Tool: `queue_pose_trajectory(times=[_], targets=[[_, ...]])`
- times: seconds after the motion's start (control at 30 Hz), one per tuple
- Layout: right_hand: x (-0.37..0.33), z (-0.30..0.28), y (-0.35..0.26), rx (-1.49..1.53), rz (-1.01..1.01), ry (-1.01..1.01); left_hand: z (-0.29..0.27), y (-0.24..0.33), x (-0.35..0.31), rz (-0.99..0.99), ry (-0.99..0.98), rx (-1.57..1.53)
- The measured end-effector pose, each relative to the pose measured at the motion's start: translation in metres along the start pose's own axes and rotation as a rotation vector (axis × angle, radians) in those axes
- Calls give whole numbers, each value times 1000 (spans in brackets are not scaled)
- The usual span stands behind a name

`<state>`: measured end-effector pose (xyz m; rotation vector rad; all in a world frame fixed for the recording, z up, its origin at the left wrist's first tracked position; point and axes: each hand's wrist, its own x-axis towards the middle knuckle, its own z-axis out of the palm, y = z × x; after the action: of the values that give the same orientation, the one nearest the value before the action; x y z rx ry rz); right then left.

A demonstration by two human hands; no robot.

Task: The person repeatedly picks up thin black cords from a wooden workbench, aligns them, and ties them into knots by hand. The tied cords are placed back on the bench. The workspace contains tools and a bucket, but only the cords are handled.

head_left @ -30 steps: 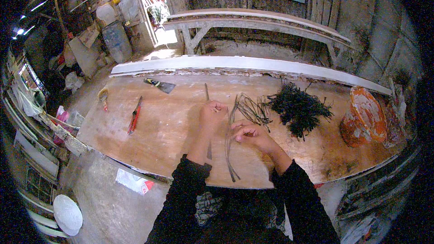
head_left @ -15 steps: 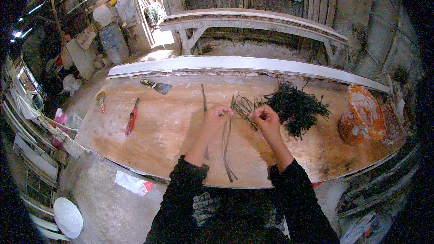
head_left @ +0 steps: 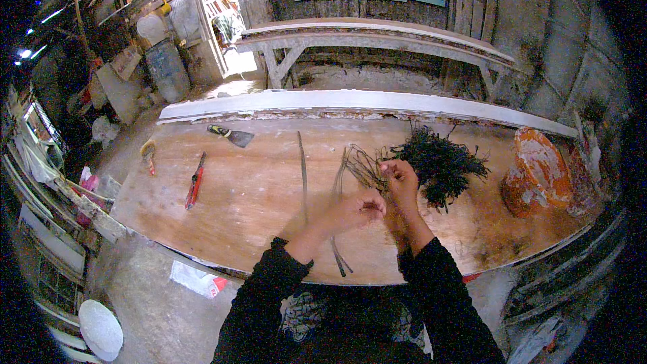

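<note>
A wide, worn wooden workbench (head_left: pixel 256 195) is filling the middle of a cluttered workshop, with a long white plank (head_left: pixel 364 101) lying along its far edge and a wooden trestle bench (head_left: pixel 377 37) standing behind. A bundle of thin, dark, bent strands (head_left: pixel 350 168) is lying mid-bench. The left hand (head_left: pixel 354 210) is closing around some strands; the right hand (head_left: pixel 401 176) is pinching others just beyond. A dark bushy clump (head_left: pixel 441 162) is sitting right beside the right hand. A single straight strip (head_left: pixel 303 172) is lying to the left, then a red-handled tool (head_left: pixel 195 180) and a scraper (head_left: pixel 232 136). An orange, stained bucket (head_left: pixel 536 172) is resting at the right end.
</note>
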<state>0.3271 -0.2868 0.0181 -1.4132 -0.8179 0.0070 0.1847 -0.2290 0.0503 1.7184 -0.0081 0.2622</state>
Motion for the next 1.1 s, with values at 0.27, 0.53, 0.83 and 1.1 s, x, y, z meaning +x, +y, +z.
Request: queue_pose_trajectory(times=[0.27, 0.53, 0.83, 1.1], targets=[[-10, 4, -17, -305, -333, -269, -66, -15, -6, -22, 909, -317], [-57, 34, -52, -181, -218, -690, -87, -45, -7, 84, 925, -884], [-53, 30, -50, -160, -317, -619, -78, -31, -4, 88, 1002, -700], [0, -3, -12, -655, -392, -133, -64, -30, -3, -268, 762, 621]])
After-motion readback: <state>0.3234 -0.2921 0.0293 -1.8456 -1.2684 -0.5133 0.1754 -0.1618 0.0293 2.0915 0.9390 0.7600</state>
